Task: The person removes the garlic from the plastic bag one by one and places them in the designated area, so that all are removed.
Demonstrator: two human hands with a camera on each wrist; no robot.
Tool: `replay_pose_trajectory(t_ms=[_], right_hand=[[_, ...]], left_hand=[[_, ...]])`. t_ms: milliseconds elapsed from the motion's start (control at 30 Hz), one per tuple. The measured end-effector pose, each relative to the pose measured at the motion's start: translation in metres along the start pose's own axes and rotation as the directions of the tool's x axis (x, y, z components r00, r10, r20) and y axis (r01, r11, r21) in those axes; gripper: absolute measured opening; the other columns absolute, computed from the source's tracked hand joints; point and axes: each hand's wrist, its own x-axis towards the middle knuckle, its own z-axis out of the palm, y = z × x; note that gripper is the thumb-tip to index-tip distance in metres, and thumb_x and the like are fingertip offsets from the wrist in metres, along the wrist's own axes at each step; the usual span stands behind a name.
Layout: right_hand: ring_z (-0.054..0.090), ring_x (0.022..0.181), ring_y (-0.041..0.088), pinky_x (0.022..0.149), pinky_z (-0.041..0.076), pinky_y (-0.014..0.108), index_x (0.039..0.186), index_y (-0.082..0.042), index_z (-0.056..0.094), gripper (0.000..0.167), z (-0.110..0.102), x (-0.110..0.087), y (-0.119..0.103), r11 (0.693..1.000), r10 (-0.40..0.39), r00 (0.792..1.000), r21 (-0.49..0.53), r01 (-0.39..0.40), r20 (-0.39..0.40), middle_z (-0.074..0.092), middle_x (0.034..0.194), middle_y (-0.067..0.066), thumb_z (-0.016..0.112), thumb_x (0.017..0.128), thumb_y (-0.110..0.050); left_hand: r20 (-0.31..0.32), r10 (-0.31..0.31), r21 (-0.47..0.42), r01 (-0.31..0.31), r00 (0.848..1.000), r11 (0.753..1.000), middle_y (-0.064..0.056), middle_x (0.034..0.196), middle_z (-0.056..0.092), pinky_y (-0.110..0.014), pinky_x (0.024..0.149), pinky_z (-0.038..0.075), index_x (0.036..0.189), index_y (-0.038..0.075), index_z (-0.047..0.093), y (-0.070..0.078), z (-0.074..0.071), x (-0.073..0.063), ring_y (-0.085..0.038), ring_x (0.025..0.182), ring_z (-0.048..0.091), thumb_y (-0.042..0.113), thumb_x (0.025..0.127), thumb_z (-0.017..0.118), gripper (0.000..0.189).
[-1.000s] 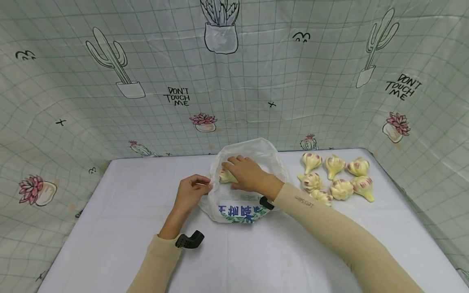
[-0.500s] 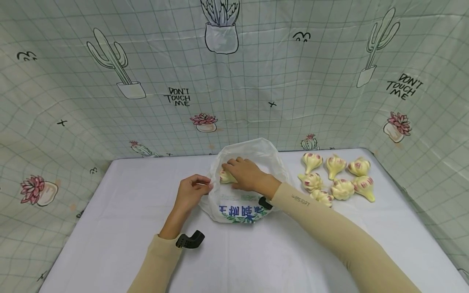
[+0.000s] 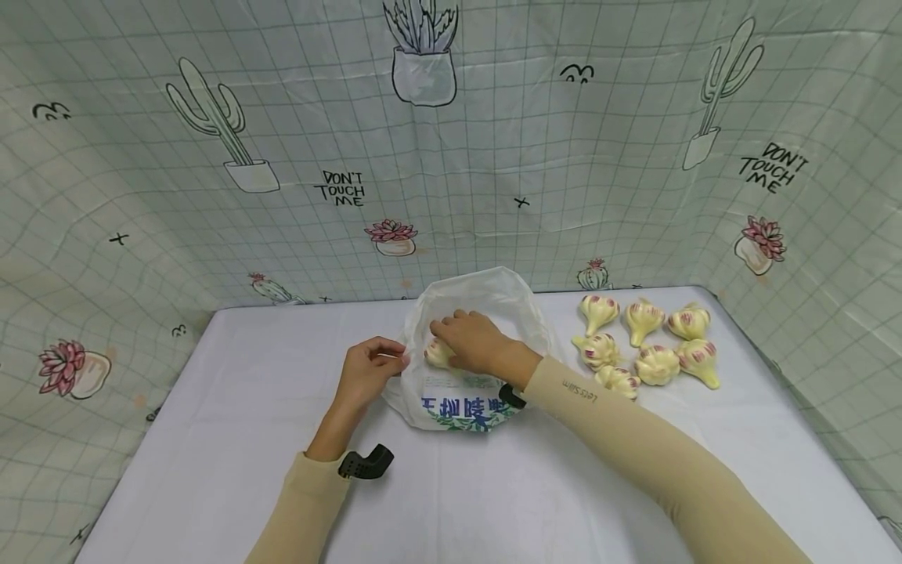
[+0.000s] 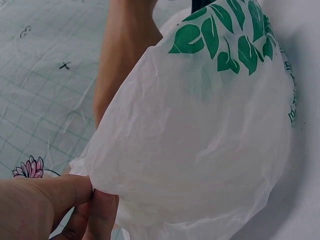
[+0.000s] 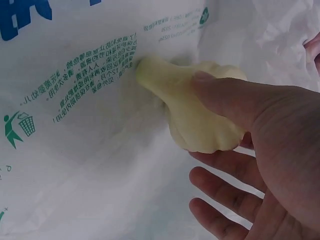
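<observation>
A white plastic bag [image 3: 503, 290] with blue lettering and green leaves [image 4: 240, 40] lies mouth open on the table's middle. My left hand [image 3: 366, 370] pinches the left edge of its mouth between thumb and finger. Inside the bag, my right hand [image 3: 479, 343] holds a pale garlic bulb [image 5: 200, 107] with reddish marks. In the right wrist view the thumb [image 5: 220, 95] lies over the bulb and a finger goes beneath it, while the other fingers spread below. The bulb's stem points toward the printed text on the bag's inner wall.
Several more garlic bulbs [image 3: 657, 364] lie grouped on the white table [image 3: 268, 423] right of the bag. Behind the table hangs a checked cloth [image 3: 479, 157] with cactus drawings. Each wrist wears a black device [image 3: 366, 461].
The right hand has shifted slightly inside the bag, and more of the garlic bulb now shows, a little lower. The left hand stays at the bag's edge.
</observation>
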Motion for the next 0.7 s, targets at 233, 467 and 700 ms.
replay_pose_trajectory(t_ms=[233,467,700], right_hand=[[0.062,0.118,0.030,0.098,0.054,0.046,0.135,-0.012,0.063,0.050,-0.001,-0.004,-0.001,1.000,-0.007,1.000,-0.009,0.007,0.001,0.069,0.127,0.009,0.085,0.092,-0.027],[0.063,0.115,0.028,0.096,0.054,0.044,0.133,-0.013,0.064,0.051,-0.006,-0.012,-0.002,0.999,-0.028,0.999,-0.030,0.027,-0.028,0.070,0.124,0.007,0.087,0.090,-0.028],[0.062,0.112,0.027,0.094,0.054,0.042,0.130,-0.013,0.065,0.050,-0.018,-0.029,-0.002,0.997,-0.053,0.991,-0.065,0.045,-0.121,0.069,0.119,0.005,0.088,0.089,-0.029]], left_hand=[[-0.002,-0.006,-0.008,0.006,1.000,1.000,-0.016,0.108,0.070,-0.026,0.077,0.059,0.109,-0.007,0.072,0.002,0.000,0.000,-0.006,0.080,0.067,-0.004,0.096,0.072,0.014],[0.004,-0.006,-0.014,0.006,1.000,1.000,-0.014,0.106,0.070,-0.025,0.077,0.058,0.110,-0.007,0.071,0.002,0.001,0.000,-0.006,0.079,0.068,-0.004,0.096,0.072,0.014],[0.001,0.002,-0.011,-0.002,1.000,1.000,-0.017,0.108,0.071,-0.023,0.075,0.058,0.109,-0.008,0.072,0.003,0.001,0.000,-0.006,0.080,0.068,-0.005,0.095,0.072,0.014]])
